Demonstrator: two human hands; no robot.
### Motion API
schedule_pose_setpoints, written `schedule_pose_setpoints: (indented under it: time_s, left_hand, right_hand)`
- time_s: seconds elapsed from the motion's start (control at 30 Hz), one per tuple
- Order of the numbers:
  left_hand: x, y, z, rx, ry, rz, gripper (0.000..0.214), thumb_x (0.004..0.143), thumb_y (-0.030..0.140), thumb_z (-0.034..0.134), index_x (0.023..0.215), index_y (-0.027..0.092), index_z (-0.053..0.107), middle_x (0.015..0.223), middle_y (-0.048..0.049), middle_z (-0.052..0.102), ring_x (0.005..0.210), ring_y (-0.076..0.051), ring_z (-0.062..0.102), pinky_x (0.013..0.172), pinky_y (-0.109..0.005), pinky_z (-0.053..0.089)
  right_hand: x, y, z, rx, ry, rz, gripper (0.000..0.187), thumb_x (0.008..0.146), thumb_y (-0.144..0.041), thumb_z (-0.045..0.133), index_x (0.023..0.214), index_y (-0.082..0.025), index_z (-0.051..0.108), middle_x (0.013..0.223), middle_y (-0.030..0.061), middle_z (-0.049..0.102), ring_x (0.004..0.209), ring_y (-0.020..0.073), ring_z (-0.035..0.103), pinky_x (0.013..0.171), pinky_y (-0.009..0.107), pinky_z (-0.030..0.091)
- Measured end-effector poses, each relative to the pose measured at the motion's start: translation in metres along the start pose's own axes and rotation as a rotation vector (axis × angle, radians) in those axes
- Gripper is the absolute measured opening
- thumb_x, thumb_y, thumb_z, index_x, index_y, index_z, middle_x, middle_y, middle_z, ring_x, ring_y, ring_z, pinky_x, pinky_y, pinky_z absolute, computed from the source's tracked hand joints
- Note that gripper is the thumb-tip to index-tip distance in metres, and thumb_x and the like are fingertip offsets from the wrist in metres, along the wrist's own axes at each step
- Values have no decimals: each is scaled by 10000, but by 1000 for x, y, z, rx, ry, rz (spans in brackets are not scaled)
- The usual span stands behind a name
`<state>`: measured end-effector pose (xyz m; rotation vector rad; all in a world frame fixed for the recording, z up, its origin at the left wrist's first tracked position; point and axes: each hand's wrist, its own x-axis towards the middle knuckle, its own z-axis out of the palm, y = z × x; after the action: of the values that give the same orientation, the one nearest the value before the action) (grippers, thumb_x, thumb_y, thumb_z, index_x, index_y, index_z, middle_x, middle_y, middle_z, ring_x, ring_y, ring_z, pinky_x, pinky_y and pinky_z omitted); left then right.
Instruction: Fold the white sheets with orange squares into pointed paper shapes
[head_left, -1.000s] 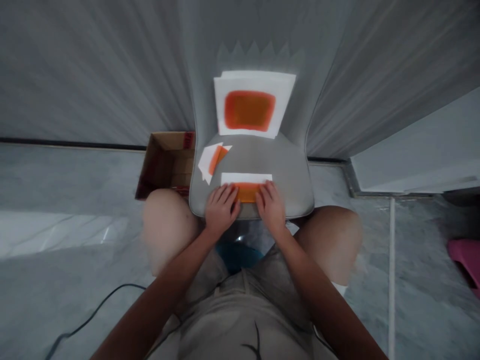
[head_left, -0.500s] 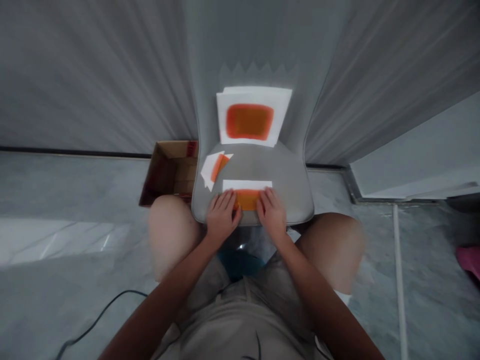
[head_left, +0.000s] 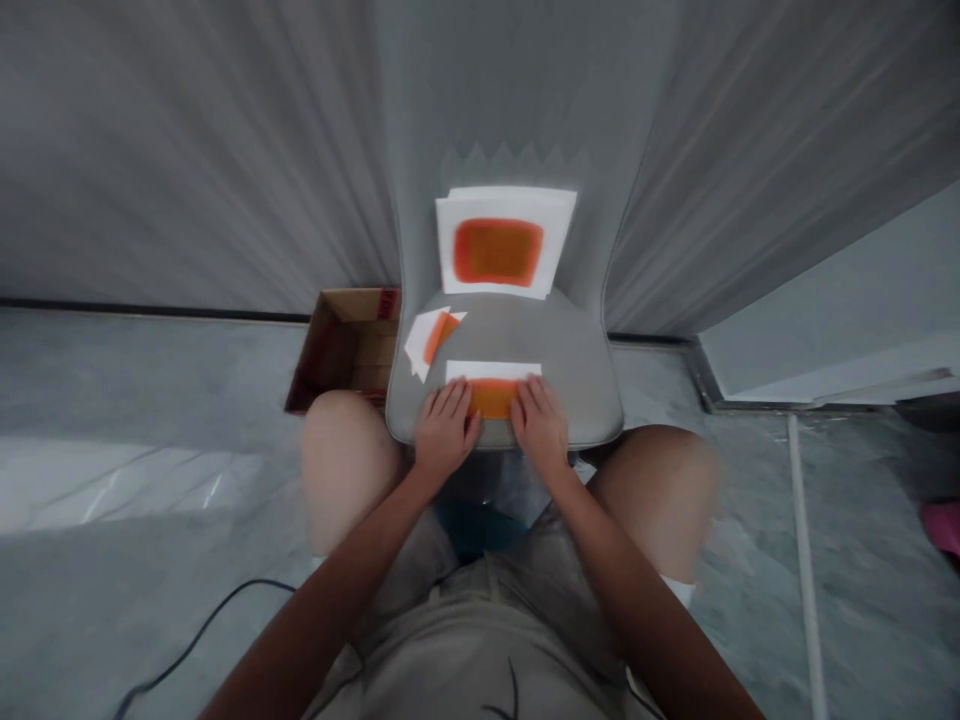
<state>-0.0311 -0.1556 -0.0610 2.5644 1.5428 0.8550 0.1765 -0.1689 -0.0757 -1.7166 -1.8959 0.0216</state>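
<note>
A paper sheet (head_left: 493, 398), white along its far strip and orange nearer me, lies flat at the front of the grey chair seat (head_left: 517, 328). My left hand (head_left: 445, 428) rests on its left end, fingers stretched forward. On the right end lies my right hand (head_left: 541, 425), its fingers extended too. Both palms sit near the seat's front edge. Several folded white and orange paper pieces (head_left: 429, 340) lie to the left, beyond my left hand. Against the chair back leans a stack of white sheets (head_left: 499, 252), the front one bearing an orange rectangle.
An open cardboard box (head_left: 339, 350) stands on the floor left of the chair. Grey curtains (head_left: 187, 150) hang behind. A dark cable (head_left: 202, 625) runs across the floor at lower left, and a pale pole (head_left: 804, 560) lies at right. My knees flank the seat.
The view has shifted slightly, so the stack and box appear a little lower. My hands keep nearly the same places on the sheet.
</note>
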Motion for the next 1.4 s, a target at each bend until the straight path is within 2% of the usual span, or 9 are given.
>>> schedule_pose_setpoints:
  time_s: [0.57,0.77,0.9,1.0,1.07,1.17,1.23,1.3,1.4]
  left_hand:
    - [-2,1,2,2,-9,-45,639,1062,352,459,1661,153,356,1635,-161,455,1527,-324,458,1288,-573,304]
    - [-7,-1,-4,68,-35,-116,602,1095,316,354,1674,157,319,1663,-143,417,1572,-306,385,1312,-593,206]
    - [-7,0,-5,123,-117,-177,590,1102,309,298,1659,123,345,1691,-130,369,1605,-292,316,1334,-582,130]
    - [-7,2,-3,116,-120,-196,595,1097,317,306,1654,115,354,1693,-135,362,1610,-296,304,1336,-588,117]
    - [-7,2,-2,109,-111,-208,598,1096,321,309,1657,117,350,1690,-138,370,1609,-297,307,1334,-595,122]
    - [-8,1,-2,104,-133,-202,605,1093,314,314,1669,127,321,1698,-129,360,1614,-293,294,1332,-593,139]
    - [-9,0,-3,103,-163,-189,612,1087,293,317,1676,125,301,1709,-121,340,1618,-289,284,1331,-586,155]
    - [-9,0,-4,103,-171,-191,616,1084,282,315,1677,115,293,1711,-124,334,1616,-290,287,1329,-587,162]
    - [-7,3,-4,92,-138,-207,618,1085,293,323,1673,106,301,1696,-139,361,1605,-299,313,1328,-595,155]
  right_hand:
    - [-2,-1,4,-96,-49,-1,552,1111,-354,316,1535,-72,530,1587,230,529,1519,321,450,1251,573,340]
    - [-11,11,-11,-195,-69,78,593,1119,-418,321,1619,-115,423,1663,235,421,1555,339,381,1255,617,280]
    - [-13,21,-31,-296,-99,231,577,1122,-361,313,1591,-56,455,1668,276,387,1556,368,372,1250,619,289]
    - [-12,4,-42,-312,-7,277,566,1120,-299,281,1575,-14,459,1667,285,381,1583,371,321,1260,632,266]
    - [-12,-25,-39,-267,33,193,565,1119,-304,288,1588,-29,444,1681,253,378,1610,349,267,1280,619,243]
    - [-14,-75,-21,-129,-101,-75,610,1112,-375,355,1629,-53,377,1697,212,373,1627,291,238,1313,546,226]
    - [-17,-96,-7,-73,-190,-123,638,1108,-432,371,1633,-70,377,1684,192,407,1617,282,266,1320,531,208]
    - [-21,-99,1,-55,-254,-106,647,1112,-461,354,1626,-70,392,1668,188,435,1604,277,300,1318,524,207]
    - [-35,-74,-2,-114,-285,-82,630,1120,-471,329,1625,-104,409,1691,179,398,1605,276,297,1313,546,189]
